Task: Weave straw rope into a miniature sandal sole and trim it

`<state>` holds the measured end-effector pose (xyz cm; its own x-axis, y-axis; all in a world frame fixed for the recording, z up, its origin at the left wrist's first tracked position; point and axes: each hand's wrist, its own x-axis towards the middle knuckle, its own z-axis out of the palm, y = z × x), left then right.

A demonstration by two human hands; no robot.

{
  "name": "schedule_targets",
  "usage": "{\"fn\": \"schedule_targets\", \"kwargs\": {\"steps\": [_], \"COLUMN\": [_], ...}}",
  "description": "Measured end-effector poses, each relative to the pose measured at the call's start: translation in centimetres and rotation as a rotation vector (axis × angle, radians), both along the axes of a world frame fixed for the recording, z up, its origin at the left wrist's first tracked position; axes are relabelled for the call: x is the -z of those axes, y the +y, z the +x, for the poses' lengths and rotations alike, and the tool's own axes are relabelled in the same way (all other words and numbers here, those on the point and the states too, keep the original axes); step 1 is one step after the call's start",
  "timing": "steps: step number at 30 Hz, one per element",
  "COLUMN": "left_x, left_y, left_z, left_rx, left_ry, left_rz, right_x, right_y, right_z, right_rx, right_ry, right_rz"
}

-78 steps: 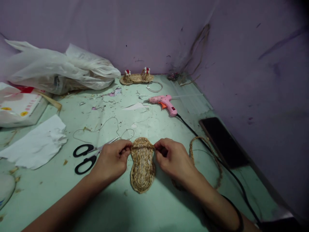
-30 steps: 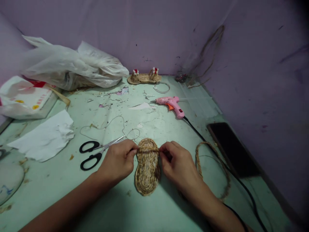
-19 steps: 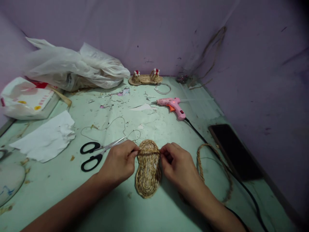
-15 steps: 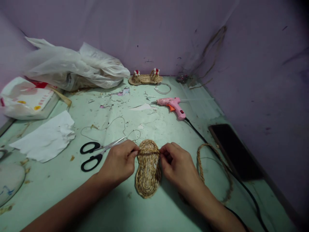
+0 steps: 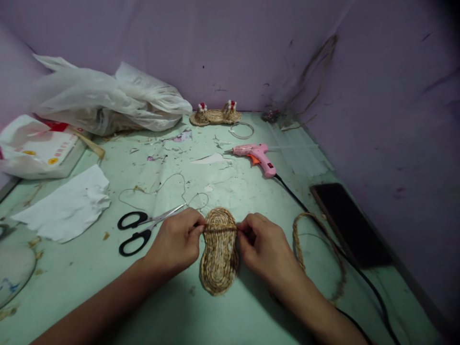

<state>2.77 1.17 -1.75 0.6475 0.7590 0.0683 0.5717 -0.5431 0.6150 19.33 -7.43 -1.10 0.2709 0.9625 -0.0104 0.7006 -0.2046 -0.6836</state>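
A woven straw sole, shaped like a figure eight, lies flat on the green table. A thin braided cord stretches across its upper part. My left hand pinches the cord's left end at the sole's edge. At the opposite edge my right hand pinches the right end. Black-handled scissors lie beside my left hand with their blades slightly apart. To the right of my right hand a loop of twisted rope rests on the table.
Farther back lie a pink glue gun with a black cable, a wire ring and a finished-looking straw piece. A phone lies right. White paper, a box and a plastic bag are left.
The view has shifted very slightly. Both hands keep their pinch on the cord across the sole, with no clear movement.
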Motion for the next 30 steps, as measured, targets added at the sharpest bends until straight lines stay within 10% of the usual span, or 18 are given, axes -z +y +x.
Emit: {"fn": "schedule_targets", "kwargs": {"steps": [30], "left_x": [0.13], "left_y": [0.05], "left_z": [-0.03], "left_rx": [-0.001], "left_ry": [-0.023], "left_rz": [0.016], "right_x": [0.25], "right_y": [-0.01], "right_z": [-0.09], "right_rx": [-0.015], "right_ry": [-0.019], "right_rz": [-0.003]}}
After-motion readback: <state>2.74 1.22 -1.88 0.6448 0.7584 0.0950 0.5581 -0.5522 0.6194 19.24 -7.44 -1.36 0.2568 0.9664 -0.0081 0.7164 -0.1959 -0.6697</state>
